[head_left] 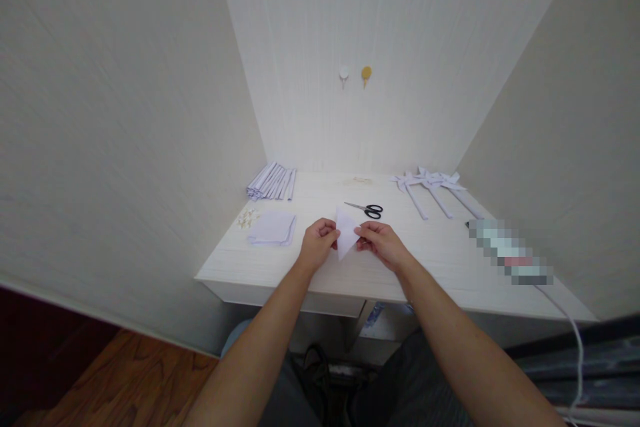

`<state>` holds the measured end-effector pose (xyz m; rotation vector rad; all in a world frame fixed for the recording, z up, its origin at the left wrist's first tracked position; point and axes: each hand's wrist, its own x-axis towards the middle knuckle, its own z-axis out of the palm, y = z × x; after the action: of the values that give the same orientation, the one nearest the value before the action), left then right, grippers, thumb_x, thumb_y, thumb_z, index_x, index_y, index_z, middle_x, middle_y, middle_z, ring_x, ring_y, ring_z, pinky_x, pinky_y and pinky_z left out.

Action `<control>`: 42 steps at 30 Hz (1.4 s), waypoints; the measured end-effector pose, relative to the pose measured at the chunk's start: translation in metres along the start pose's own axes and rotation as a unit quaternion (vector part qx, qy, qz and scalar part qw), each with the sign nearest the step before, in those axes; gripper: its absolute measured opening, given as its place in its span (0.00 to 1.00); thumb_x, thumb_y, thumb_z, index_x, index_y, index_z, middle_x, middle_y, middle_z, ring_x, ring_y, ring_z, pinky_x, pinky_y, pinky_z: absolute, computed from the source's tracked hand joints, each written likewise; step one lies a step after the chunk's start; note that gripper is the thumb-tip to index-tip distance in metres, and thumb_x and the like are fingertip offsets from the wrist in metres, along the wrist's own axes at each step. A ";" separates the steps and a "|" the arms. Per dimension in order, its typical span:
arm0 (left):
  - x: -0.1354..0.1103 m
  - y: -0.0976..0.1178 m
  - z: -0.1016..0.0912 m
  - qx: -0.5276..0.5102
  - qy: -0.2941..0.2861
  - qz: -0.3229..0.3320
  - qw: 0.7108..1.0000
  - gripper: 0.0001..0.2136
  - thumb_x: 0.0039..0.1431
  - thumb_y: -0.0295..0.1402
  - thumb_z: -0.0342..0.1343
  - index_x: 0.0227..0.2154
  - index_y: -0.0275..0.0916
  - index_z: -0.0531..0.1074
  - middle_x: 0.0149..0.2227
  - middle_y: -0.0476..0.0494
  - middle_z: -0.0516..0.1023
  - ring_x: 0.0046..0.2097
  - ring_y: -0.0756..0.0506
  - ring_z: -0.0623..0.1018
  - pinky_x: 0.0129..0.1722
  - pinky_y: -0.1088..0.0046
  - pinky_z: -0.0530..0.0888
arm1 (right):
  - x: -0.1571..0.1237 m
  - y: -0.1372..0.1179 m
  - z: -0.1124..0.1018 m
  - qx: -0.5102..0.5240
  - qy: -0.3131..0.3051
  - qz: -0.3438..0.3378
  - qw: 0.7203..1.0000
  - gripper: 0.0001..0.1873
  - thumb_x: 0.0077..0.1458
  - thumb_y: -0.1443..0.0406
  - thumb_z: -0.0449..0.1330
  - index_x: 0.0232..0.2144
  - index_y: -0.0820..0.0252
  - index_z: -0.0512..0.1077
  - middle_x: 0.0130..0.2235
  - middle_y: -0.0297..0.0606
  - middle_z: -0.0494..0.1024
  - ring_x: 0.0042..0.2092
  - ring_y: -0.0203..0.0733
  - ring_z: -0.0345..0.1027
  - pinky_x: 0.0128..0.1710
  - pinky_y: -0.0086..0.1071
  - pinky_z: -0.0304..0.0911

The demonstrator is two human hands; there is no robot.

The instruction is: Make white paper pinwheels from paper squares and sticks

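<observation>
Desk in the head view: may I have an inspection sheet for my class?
Surface: pale desktop, faintly streaked.
Job's things: triangular white paper, between both hands.
Clutter: scissors just beyond the paper; paper stack, paper rolls and small pale pieces at left; pinwheel-shaped papers and pixelated item at right.
Hands: left hand and right hand each pinch the paper.
Cables: white cable passing the desktop's edge near the pixelated item.
Surroundings: walls on three sides; white hook, gold hook.

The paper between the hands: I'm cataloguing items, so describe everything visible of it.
The paper is white, thin-looking and triangular, apparently folded, one corner pointing right. The left hand pinches its left edge, the right hand that corner. It is nearer than the scissors; whether it touches the table is unclear.
</observation>
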<state>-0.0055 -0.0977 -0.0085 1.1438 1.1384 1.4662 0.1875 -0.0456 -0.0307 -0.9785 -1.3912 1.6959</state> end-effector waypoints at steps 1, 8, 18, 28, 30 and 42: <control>0.000 -0.001 0.000 -0.003 0.001 0.000 1.000 0.11 0.45 0.37 0.68 0.28 0.40 0.71 0.18 0.57 0.71 0.20 0.51 0.71 0.23 0.76 0.68 | 0.000 0.000 0.000 0.001 0.001 -0.001 1.000 0.16 0.68 0.60 0.64 0.54 0.61 0.74 0.53 0.43 0.79 0.47 0.46 0.77 0.46 0.44 0.77; 0.001 -0.003 -0.001 -0.013 -0.001 0.004 1.000 0.11 0.45 0.35 0.66 0.30 0.40 0.72 0.18 0.57 0.70 0.21 0.51 0.72 0.24 0.75 0.69 | 0.001 0.001 0.000 0.022 0.002 -0.017 1.000 0.15 0.68 0.60 0.64 0.53 0.61 0.74 0.49 0.41 0.79 0.43 0.43 0.78 0.42 0.40 0.77; 0.001 -0.003 -0.003 -0.014 -0.013 0.005 1.000 0.09 0.44 0.33 0.65 0.28 0.40 0.71 0.18 0.57 0.71 0.21 0.51 0.72 0.25 0.75 0.70 | 0.001 0.000 0.000 0.020 0.004 -0.006 1.000 0.16 0.68 0.60 0.64 0.54 0.61 0.74 0.53 0.43 0.79 0.47 0.46 0.77 0.45 0.44 0.77; 0.000 0.001 -0.001 0.007 -0.005 0.004 1.000 0.13 0.45 0.40 0.69 0.25 0.40 0.71 0.18 0.55 0.72 0.21 0.51 0.72 0.25 0.74 0.69 | 0.000 -0.001 0.000 0.032 -0.001 -0.001 0.999 0.16 0.68 0.60 0.64 0.54 0.61 0.74 0.52 0.42 0.79 0.46 0.45 0.78 0.44 0.43 0.77; -0.001 0.002 -0.001 0.013 -0.007 0.006 1.000 0.14 0.46 0.42 0.69 0.24 0.40 0.72 0.19 0.54 0.73 0.22 0.51 0.72 0.25 0.74 0.69 | 0.000 -0.001 0.000 0.034 -0.003 -0.001 0.999 0.16 0.68 0.60 0.64 0.54 0.61 0.74 0.52 0.43 0.79 0.46 0.46 0.78 0.45 0.43 0.77; -0.004 0.007 -0.002 0.044 -0.020 0.012 0.999 0.16 0.49 0.46 0.68 0.23 0.40 0.72 0.18 0.52 0.73 0.23 0.49 0.72 0.27 0.72 0.69 | -0.002 -0.002 0.001 0.031 -0.006 -0.001 1.000 0.16 0.68 0.60 0.64 0.54 0.61 0.74 0.52 0.43 0.79 0.47 0.46 0.77 0.45 0.44 0.77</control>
<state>-0.0076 -0.1026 -0.0019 1.2455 1.1752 1.4172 0.1873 -0.0472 -0.0289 -0.9337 -1.3385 1.7346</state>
